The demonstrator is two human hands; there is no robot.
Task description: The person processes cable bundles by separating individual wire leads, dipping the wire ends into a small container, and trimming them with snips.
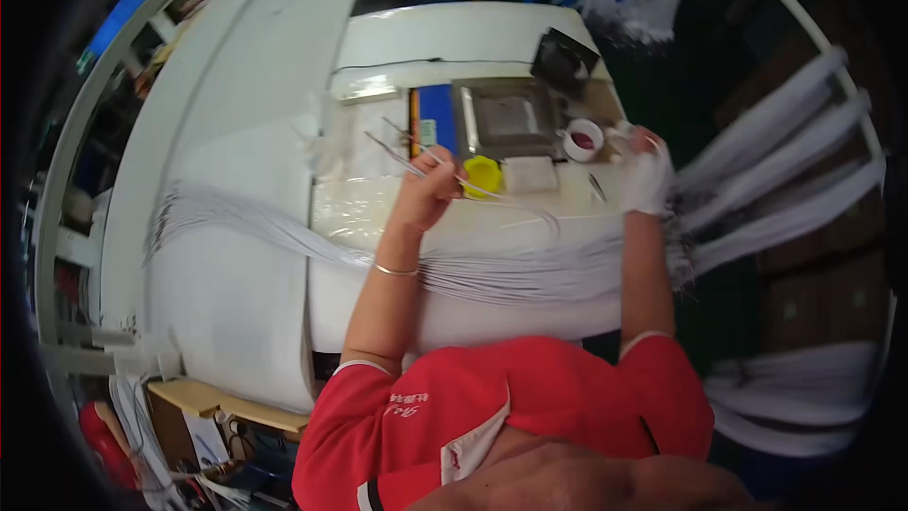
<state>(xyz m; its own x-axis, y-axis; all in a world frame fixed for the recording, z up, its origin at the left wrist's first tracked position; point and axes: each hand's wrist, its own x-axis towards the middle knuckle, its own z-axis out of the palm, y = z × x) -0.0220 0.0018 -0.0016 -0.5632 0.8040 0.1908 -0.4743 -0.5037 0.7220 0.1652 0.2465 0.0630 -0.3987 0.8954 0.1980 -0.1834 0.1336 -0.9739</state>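
Lying across the tabletop (352, 218), a long bundle (511, 276) of white wires starts far to the left, where its ends fan out. It goes under the left arm and on to the right side, near the body.

Next comes the left hand (430, 191), up over the tabletop. Its fingers are closed on a white wire (492, 197), which bends away to the right in a loop. Two thin tips poke out to the left of the hand, but I cannot tell if they are wire or a tool. A thin band (395, 271) goes around the left wrist.

Just past the left hand is a blue box (436, 114). A yellow tub (482, 177) is just beside the hand, with a gray tray (509, 118) behind it. Then come a white pad (531, 174), a black box (565, 61) farther back, a white cup (583, 139) with dark red inside, and a small thin tool (597, 187).

The right hand (646, 175), covered in white, is near the cup. Its fingers are bent, but I cannot tell what they hold. Farther right, more white bunches (776, 147) lie over a rail.
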